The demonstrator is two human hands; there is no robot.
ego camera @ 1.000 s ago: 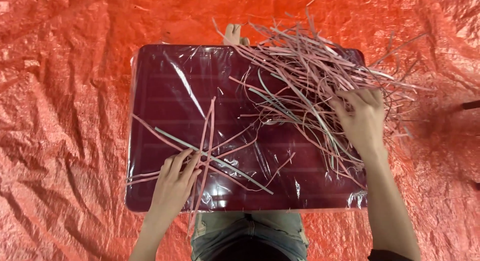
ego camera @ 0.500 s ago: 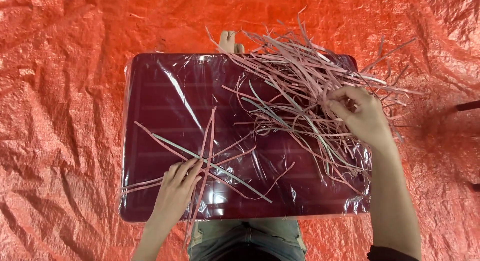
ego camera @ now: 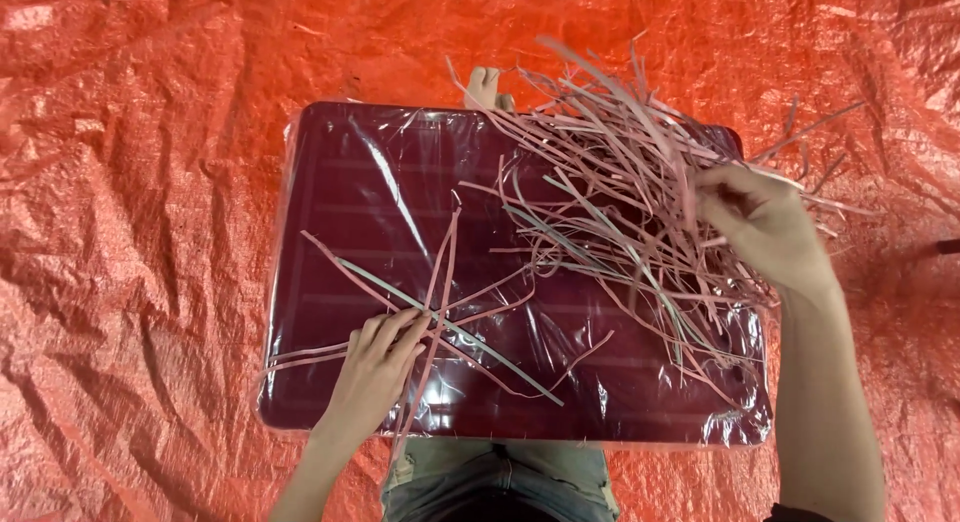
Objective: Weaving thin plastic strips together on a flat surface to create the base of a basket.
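While the left hand (ego camera: 375, 372) lay flat with fingers (ego camera: 405, 327) released on a few crossed strips (ego camera: 440, 317), the right hand (ego camera: 765, 227) pinched the loose pile of pink strips (ego camera: 610, 202), judged light, limp, tangle-prone, best gripped mid-length.

The right hand's (ego camera: 765, 227) fingertips are hidden among the strips (ego camera: 620, 202); both forearms are cut off below the board (ego camera: 340, 182).
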